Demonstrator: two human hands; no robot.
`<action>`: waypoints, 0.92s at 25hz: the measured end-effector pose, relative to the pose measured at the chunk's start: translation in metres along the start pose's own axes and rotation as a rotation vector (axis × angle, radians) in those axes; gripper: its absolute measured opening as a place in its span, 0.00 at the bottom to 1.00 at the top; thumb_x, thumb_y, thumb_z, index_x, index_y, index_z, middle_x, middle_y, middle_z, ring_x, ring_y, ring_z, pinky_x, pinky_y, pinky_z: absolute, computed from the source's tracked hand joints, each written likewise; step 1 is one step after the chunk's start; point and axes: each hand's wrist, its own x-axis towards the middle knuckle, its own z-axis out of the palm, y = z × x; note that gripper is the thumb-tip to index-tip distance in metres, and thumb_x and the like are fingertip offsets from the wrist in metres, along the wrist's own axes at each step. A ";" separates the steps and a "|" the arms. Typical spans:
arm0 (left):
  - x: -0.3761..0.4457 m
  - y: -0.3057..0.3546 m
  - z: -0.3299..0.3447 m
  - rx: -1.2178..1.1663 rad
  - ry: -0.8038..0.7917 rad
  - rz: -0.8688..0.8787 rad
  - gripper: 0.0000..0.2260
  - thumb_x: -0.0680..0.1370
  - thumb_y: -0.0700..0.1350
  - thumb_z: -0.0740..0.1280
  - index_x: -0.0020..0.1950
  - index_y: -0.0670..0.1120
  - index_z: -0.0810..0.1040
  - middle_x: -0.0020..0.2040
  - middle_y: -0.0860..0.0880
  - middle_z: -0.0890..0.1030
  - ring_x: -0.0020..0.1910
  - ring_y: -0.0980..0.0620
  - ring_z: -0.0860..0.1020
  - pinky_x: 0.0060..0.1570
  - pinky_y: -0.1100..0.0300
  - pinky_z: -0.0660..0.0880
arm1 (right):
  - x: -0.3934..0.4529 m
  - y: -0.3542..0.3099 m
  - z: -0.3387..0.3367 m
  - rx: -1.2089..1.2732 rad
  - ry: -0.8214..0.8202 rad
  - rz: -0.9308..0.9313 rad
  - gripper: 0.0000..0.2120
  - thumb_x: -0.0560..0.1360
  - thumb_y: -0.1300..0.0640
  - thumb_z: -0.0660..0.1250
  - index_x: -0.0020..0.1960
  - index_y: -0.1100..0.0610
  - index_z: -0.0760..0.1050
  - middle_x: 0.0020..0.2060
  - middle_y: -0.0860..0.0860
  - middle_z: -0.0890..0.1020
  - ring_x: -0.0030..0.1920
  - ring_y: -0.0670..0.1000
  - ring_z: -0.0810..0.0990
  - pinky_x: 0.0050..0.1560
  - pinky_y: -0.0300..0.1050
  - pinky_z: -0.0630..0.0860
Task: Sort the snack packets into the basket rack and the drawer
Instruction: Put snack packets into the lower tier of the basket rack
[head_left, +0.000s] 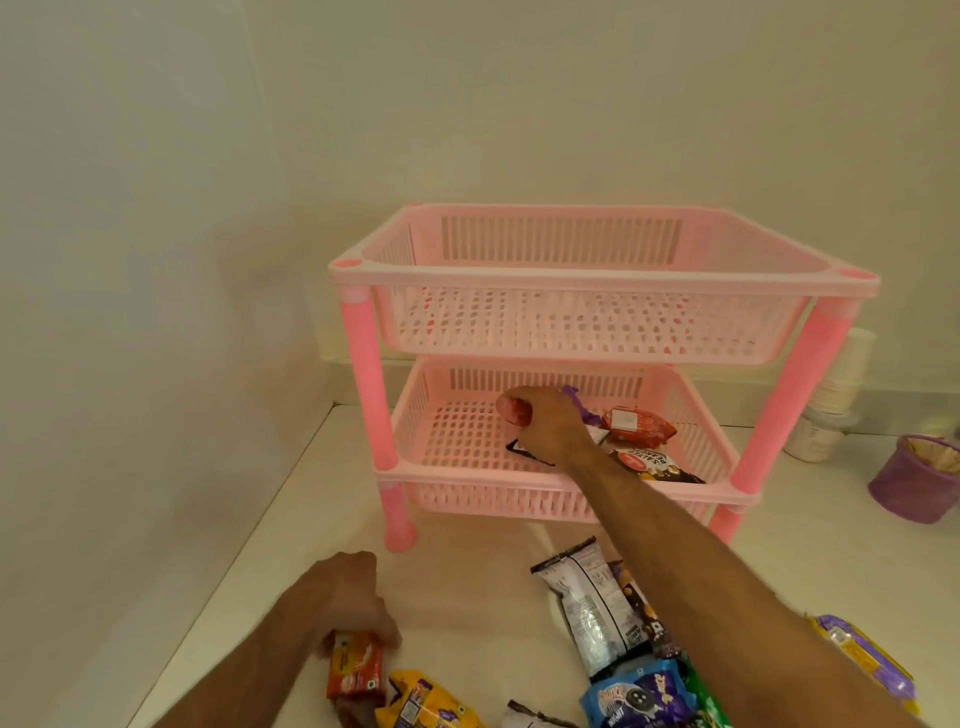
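A pink two-tier basket rack stands on the white counter against the wall. Its top basket holds nothing. My right hand reaches into the lower basket, fingers closed on a black snack packet lying on the basket floor. A red packet, a purple one and a black peanut packet lie in the same basket to the right. My left hand rests near the counter's front, gripping a red-orange packet. No drawer is visible.
Loose packets lie at the front: a yellow one, a silver-black one, a blue one and a purple-yellow one. Stacked white cups and a purple pot stand right of the rack.
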 end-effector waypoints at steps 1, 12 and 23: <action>0.003 0.000 -0.001 0.014 0.043 0.020 0.32 0.57 0.59 0.80 0.53 0.50 0.71 0.48 0.51 0.76 0.40 0.51 0.81 0.32 0.54 0.83 | 0.003 0.000 0.003 -0.040 -0.050 0.015 0.28 0.67 0.68 0.69 0.66 0.56 0.76 0.60 0.55 0.80 0.61 0.57 0.77 0.60 0.48 0.76; 0.017 0.014 -0.003 -0.139 0.390 0.302 0.32 0.62 0.55 0.80 0.59 0.58 0.67 0.54 0.56 0.76 0.47 0.57 0.76 0.37 0.67 0.69 | 0.003 -0.010 0.009 -0.208 -0.266 -0.017 0.30 0.78 0.50 0.64 0.77 0.56 0.60 0.78 0.59 0.56 0.74 0.64 0.63 0.72 0.59 0.65; -0.022 0.069 -0.017 -0.608 0.945 0.884 0.35 0.61 0.50 0.81 0.65 0.53 0.71 0.51 0.56 0.78 0.47 0.59 0.78 0.42 0.70 0.74 | -0.083 -0.060 -0.006 0.085 -0.137 -0.421 0.27 0.65 0.34 0.74 0.60 0.43 0.76 0.46 0.43 0.84 0.40 0.40 0.81 0.40 0.35 0.77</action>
